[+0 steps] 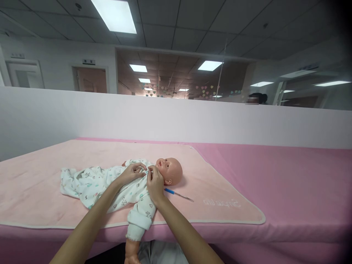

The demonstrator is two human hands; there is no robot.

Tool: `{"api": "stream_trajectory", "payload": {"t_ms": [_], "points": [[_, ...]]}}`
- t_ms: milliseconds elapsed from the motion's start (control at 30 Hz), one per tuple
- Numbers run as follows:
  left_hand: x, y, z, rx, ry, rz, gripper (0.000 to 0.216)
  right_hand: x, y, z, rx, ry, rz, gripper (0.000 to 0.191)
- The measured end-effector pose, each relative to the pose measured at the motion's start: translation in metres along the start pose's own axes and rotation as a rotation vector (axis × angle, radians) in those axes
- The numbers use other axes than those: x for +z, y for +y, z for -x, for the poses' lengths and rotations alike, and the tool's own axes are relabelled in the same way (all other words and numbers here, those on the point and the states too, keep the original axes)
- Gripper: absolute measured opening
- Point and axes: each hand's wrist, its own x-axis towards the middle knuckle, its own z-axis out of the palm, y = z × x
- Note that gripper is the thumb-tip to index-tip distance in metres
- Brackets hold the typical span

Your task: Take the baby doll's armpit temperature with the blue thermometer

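A bald baby doll (173, 171) lies on its back, head to the right, dressed in a white romper (95, 179) with small printed figures. My left hand (133, 173) is on the romper's chest, its thumb and fingers pinched at the front opening near the collar. Just beside it, my right hand (155, 183) pinches the cloth below the doll's chin. A tiny bluish spot shows between the fingertips, too small to name. One doll arm (132, 251), its cuff folded back, hangs over the table's near edge.
Close to the doll's head lies a thin tool with a blue handle (169, 191) and a metal shaft. Under the doll is a peach mat (220, 190) on a pink-covered table (302, 183). A white partition (176, 117) stands behind. Beyond it, a person's head (257, 98) shows at right.
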Motion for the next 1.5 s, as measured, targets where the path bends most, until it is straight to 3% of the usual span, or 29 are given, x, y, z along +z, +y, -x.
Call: {"api": "stream_trajectory", "payload": {"t_ms": [433, 733, 933, 1033, 1200, 1367, 1500], "points": [[0.000, -0.001, -0.001, -0.022, 0.016, -0.015, 0.028, 0.000, -0.001, -0.001, 0.017, 0.016, 0.013, 0.019], [-0.007, 0.011, 0.010, -0.117, 0.141, 0.112, 0.033, -0.005, -0.005, 0.000, -0.050, -0.062, 0.092, 0.023], [-0.025, 0.021, 0.034, -0.162, 0.016, -0.027, 0.034, -0.008, -0.015, 0.000, -0.297, -0.296, 0.148, 0.025], [-0.028, 0.019, 0.038, -0.191, 0.000, 0.004, 0.030, -0.008, -0.018, -0.001, -0.322, -0.365, 0.211, 0.019], [-0.025, 0.014, 0.036, -0.165, -0.015, 0.085, 0.019, -0.008, -0.022, -0.002, -0.300, -0.379, 0.319, 0.017], [-0.024, 0.014, 0.037, -0.169, -0.029, 0.108, 0.021, -0.008, -0.022, -0.004, -0.255, -0.347, 0.362, 0.025], [-0.024, 0.016, 0.038, -0.162, -0.045, 0.087, 0.021, -0.007, -0.022, -0.005, -0.263, -0.333, 0.356, 0.014]]}}
